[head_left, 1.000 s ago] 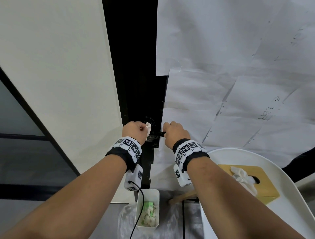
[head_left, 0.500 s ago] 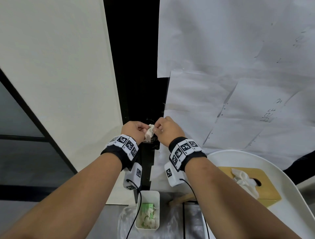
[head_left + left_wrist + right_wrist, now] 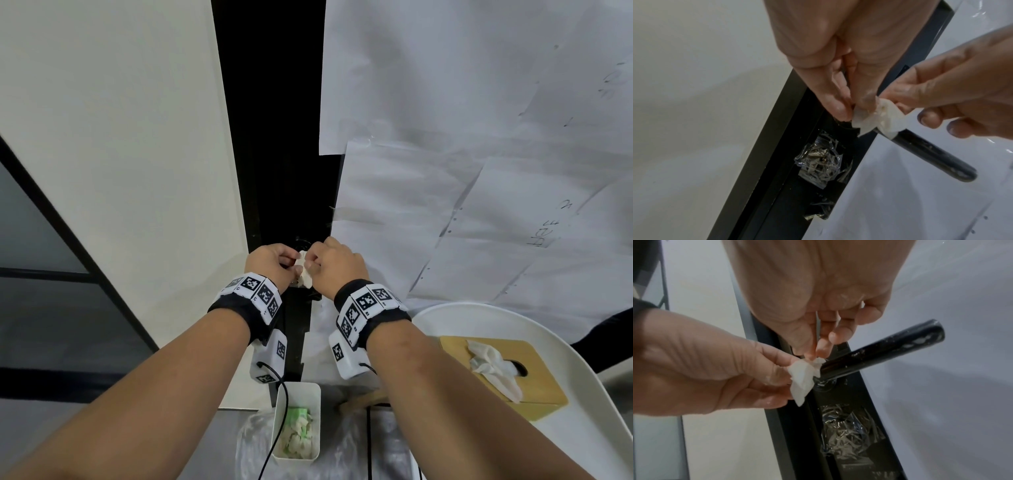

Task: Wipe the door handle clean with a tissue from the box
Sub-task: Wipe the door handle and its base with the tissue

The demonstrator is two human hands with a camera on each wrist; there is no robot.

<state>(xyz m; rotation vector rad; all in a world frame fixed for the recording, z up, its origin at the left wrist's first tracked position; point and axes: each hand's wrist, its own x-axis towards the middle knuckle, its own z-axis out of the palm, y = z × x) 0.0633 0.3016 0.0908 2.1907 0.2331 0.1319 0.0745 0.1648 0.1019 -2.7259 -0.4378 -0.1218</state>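
Both my hands pinch the tissue (image 3: 882, 116) at the near, door end of the handle (image 3: 925, 153). Left hand (image 3: 270, 262): thumb and fingertips nip one corner. Right hand (image 3: 337, 265): thumb and forefinger nip the other side. The wad is draped on the black bar where it meets the frame; the far right length of the bar is bare and speckled.

Step in hand, as I judge it: re-gripping the tissue before another pass. To do it well: fold it round the bar, close my right fingers around it, slide out to the free tip, twist as I go. The tissue is small, so it may tear or slip.

The box (image 3: 503, 377) sits on the tray (image 3: 582, 359) at right.
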